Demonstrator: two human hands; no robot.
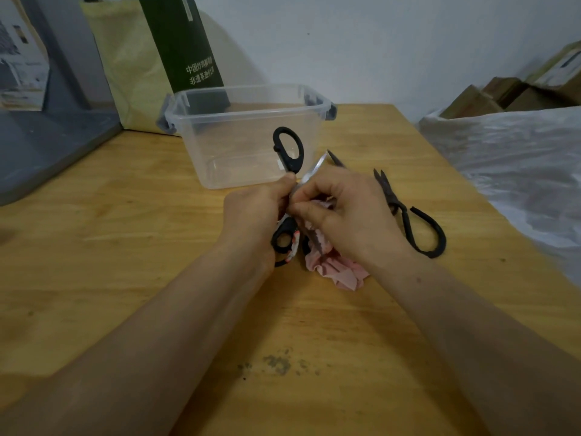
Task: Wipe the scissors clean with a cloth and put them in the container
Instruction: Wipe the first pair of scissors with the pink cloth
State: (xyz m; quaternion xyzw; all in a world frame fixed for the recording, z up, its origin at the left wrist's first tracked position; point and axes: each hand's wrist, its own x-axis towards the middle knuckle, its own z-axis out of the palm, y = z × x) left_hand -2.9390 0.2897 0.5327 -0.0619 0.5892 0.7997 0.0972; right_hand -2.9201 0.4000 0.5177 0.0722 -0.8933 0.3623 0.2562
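Scissors (pixel 287 149) with black handles are held spread open just above the desk (pixel 157 247), right in front of the container (pixel 195 143). The left hand (pixel 254 209) is curled round them near the pivot, probably to keep them steady and the blades apart so each edge can be reached. One handle loop stands up in front of the container's clear wall, and the other hangs below the hand. The right hand (pixel 349 212) pinches the pink cloth (pixel 336 272) round a blade, thumb and fingertips pressed together on it. The rest of the cloth trails crumpled onto the desk beneath. One bright blade pokes up between the two hands.

The container stands open and looks empty, so wiping seems to be under way with nothing stored yet. A second pair (pixel 386 187), dark and looped, lies flat on the desk just right of the right hand, clear of the path to the container. A dark tip shows behind the right hand; what it belongs to cannot be told. A yellow bag (pixel 125 73) and a green box (pixel 185 45) stand behind the container. Plastic sheet (pixel 518 158) lies off the desk's right edge. Nothing blocks the short reach forward.
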